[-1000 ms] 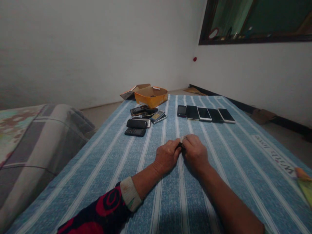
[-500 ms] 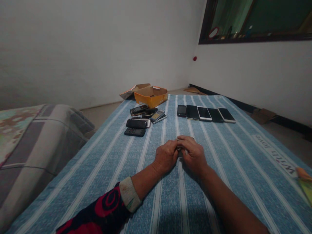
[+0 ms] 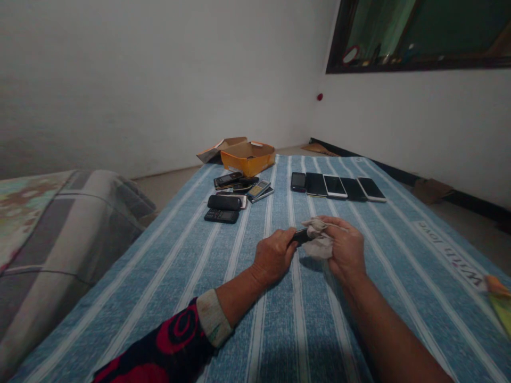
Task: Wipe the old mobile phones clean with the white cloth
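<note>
My left hand (image 3: 274, 256) is closed around one end of a dark mobile phone (image 3: 300, 237), held just above the striped cloth. Much of the phone is hidden by my fingers. In my right hand (image 3: 348, 246) is a crumpled whitish tissue (image 3: 320, 246), pinched at the phone's other end. Beyond my hands on the right, a phone with a dark screen (image 3: 298, 181) begins a row of several phones, among them a white one (image 3: 334, 186). Toward the left lies a loose pile of older phones, with a black keypad phone (image 3: 221, 215) nearest me.
A blue-and-white striped cloth (image 3: 179, 276) covers the surface under everything. At its far end stands an open orange cardboard box (image 3: 247, 159). Bedding (image 3: 80, 213) is off to the left. Something orange and green (image 3: 499, 298) sits at the right edge.
My right hand has moved right, away from my left hand, and the tissue and part of the phone now show. My left hand has stayed almost still.
</note>
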{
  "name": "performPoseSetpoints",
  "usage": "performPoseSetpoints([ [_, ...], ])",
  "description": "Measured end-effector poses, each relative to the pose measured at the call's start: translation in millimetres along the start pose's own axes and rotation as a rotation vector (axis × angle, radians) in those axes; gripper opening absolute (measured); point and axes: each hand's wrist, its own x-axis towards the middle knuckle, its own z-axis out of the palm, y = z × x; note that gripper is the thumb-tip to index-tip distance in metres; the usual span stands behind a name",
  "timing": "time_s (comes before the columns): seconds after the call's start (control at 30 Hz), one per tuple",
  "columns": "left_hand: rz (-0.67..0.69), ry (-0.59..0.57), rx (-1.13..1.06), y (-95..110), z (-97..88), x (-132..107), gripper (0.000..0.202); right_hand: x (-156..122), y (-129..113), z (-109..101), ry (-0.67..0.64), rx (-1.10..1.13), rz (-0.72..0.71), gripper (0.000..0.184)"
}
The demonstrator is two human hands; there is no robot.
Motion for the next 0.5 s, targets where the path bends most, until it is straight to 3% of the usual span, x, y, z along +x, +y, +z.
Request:
performPoseSetpoints([
  [0.07, -0.007, -0.006, 0.005, 0, 0.1, 0, 0.028, -2, 1, 1, -0.037, 0.005, 0.022, 0.015],
  [0.13, -0.016, -0.010, 0.002, 0, -0.1, 0, 0.030, -4, 4, 1, -0.124, -0.088, -0.053, 0.013],
  [0.33, -0.001, 0.000, -0.011, 0, -1.0, -1, 0.032, -5, 10, -4, -0.383, -0.536, -0.580, 0.023],
  [0.5, -0.002, 0.007, -0.010, 0, -1.6, -1, 0.026, -5, 15, -9, -0.434, -0.747, -0.788, 0.031],
])
